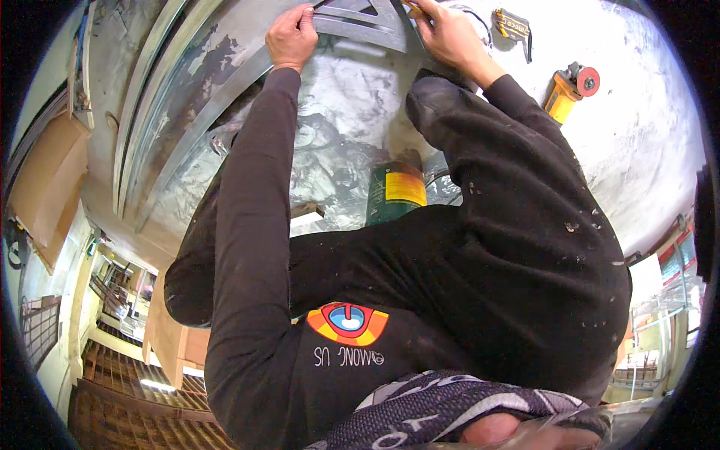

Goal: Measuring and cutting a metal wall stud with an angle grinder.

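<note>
Head view: your left hand [292,36] is closed on a grey metal frame piece [358,26] at the far edge of the scuffed floor [352,112]. Your right hand [450,34] pinches a small part at the frame's right end; what it is, I cannot tell. A green can [395,193] stands by your knee, an angle grinder [568,88] lies right. Frame appears unfinished, in my judgement

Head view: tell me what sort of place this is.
Probably a metalworking shop. Both hands, left hand and right hand, rest on a grey metal frame on a scuffed workbench, with an angle grinder nearby.
</note>
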### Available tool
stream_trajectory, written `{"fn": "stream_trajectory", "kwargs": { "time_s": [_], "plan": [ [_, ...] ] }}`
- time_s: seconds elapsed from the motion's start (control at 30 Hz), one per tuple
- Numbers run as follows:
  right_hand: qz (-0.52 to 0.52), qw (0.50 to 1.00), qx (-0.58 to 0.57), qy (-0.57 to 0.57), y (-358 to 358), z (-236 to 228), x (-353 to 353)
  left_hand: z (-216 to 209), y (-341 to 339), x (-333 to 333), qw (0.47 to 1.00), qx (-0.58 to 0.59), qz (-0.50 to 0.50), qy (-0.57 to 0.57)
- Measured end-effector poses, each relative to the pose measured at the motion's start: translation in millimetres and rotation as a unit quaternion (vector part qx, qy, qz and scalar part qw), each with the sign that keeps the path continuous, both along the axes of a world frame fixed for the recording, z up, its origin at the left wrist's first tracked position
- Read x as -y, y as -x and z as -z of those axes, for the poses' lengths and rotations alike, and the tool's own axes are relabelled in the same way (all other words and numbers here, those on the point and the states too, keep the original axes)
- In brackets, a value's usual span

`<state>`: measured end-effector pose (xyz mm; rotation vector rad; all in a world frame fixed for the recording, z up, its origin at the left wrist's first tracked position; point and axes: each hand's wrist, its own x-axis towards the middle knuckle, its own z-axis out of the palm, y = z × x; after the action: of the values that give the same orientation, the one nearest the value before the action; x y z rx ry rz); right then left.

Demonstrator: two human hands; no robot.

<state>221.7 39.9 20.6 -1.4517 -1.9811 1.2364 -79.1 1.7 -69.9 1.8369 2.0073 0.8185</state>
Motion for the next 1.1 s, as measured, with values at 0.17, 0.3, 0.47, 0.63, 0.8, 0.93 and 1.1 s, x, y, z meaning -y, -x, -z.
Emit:
{"fn": "stream_trajectory", "kwargs": {
  "time_s": [0.17, 0.3, 0.47, 0.63, 0.8, 0.93, 1.1],
  "plan": [
    [0.009, 0.999, 0.029, -0.014, 7, 5, -5, -1, 0, -1, 1.0, -0.001, -0.002, 0.029],
    [0.002, 0.999, 0.036, -0.008, 12, 5, -8, -3, 1, -1, 1.0, -0.024, 0.009, 0.008],
    [-0.001, 0.999, 0.034, -0.031, 16, 9, -9, -4, -1, 0, 1.0, -0.012, 0.0, 0.019],
    [-0.01, 0.999, 0.036, -0.026, 16, 8, -10, -2, 1, -1, 1.0, -0.006, 0.006, 0.01],
    [-0.009, 0.999, 0.031, -0.027, 17, 9, -11, -2, 0, -2, 1.0, -0.012, 0.007, 0.011],
    [-0.024, 0.999, 0.028, -0.036, 18, 10, -13, -4, -4, -3, 1.0, -0.008, 0.006, 0.013],
    [-0.04, 0.996, 0.036, -0.066, 27, 12, -26, -7, -5, -2, 1.0, -0.01, 0.007, 0.008]
  ]
}}
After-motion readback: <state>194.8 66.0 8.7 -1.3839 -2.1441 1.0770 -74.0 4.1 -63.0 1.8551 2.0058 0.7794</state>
